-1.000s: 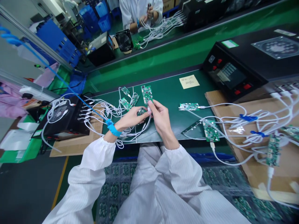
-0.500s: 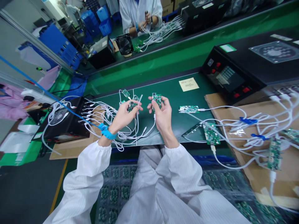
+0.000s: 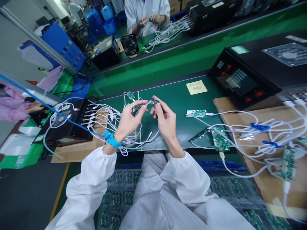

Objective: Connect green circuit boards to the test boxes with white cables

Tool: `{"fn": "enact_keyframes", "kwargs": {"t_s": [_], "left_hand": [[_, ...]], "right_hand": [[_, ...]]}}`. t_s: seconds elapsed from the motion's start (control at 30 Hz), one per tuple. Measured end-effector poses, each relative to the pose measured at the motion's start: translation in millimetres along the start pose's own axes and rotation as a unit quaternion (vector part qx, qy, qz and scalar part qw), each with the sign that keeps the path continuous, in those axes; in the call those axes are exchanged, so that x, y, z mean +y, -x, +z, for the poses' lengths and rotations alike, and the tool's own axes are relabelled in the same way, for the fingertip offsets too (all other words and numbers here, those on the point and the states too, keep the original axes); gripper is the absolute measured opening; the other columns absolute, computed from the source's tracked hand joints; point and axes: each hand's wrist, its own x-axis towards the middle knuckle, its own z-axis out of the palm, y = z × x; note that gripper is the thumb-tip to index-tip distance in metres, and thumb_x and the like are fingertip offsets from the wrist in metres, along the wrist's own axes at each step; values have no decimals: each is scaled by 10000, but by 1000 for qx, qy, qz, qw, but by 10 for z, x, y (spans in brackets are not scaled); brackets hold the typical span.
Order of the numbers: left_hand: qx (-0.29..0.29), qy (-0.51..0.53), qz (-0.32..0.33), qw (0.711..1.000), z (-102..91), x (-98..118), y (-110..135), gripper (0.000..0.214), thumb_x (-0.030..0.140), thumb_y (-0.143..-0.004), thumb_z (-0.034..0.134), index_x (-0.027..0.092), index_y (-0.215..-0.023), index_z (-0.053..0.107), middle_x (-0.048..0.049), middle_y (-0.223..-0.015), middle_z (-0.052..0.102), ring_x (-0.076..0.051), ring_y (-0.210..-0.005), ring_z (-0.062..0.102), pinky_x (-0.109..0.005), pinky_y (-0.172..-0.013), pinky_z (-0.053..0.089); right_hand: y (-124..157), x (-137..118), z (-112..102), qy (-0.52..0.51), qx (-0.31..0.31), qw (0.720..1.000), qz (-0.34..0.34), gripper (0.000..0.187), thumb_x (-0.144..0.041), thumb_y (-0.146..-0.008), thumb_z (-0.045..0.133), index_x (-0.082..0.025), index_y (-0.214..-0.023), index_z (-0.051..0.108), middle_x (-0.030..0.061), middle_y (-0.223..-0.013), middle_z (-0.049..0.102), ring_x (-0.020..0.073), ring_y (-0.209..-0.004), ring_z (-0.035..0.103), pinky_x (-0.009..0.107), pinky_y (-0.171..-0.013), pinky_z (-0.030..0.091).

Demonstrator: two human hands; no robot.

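Above a green surface (image 3: 172, 92), a circuit board (image 3: 155, 101) is clamped in the grip of the right hand (image 3: 167, 123), a white cable end (image 3: 148, 103) is pinched by the left hand (image 3: 129, 119), close beside the board.

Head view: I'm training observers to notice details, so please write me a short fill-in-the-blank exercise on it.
1. The camera wearer's wristband is on the ____ wrist.
2. The paper note is coloured ____.
3. The right hand, holding a circuit board, emerges from a ____ sleeve.

Missing words: left; yellow; white.
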Motion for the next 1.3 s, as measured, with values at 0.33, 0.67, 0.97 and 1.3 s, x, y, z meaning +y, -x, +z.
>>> {"fn": "enact_keyframes", "kwargs": {"t_s": [0.33,0.67,0.97,1.3], "left_hand": [[21,67,-36,997,25,-8,-6,303,496,-887,721,205,-973,727,-59,-962,744,-173,-838,660,-279,-703,524],[9,144,-50,988,79,-26,33,307,491,-914,691,205,-1026,698,-67,-982,736,-137,-768,637,-255,-649,507],[36,142,-38,988,148,-28,56,312,486,-953,642,211,-1081,710,-78,-1035,759,-174,-886,702,-267,-684,544],[152,5,98,983,278,-53,116,172,357,-968,644,199,-987,711,-41,-979,748,-153,-907,699,-271,-838,555]], "right_hand": [[19,-4,-12,-42,-37,998,34,468,-587,-974,576,-283,-1305,704,33,-904,701,167,-753,608,328,-702,549],[43,-12,6,-72,-38,996,40,447,-555,-962,608,-296,-1312,709,36,-974,712,162,-784,609,318,-688,548],[51,-56,45,-52,-15,998,9,387,-509,-981,604,-284,-1267,736,62,-1113,701,144,-780,605,309,-680,549],[114,-82,112,30,17,996,-84,364,-448,-1007,594,-293,-1313,713,81,-1270,650,152,-921,663,331,-862,599]]}}
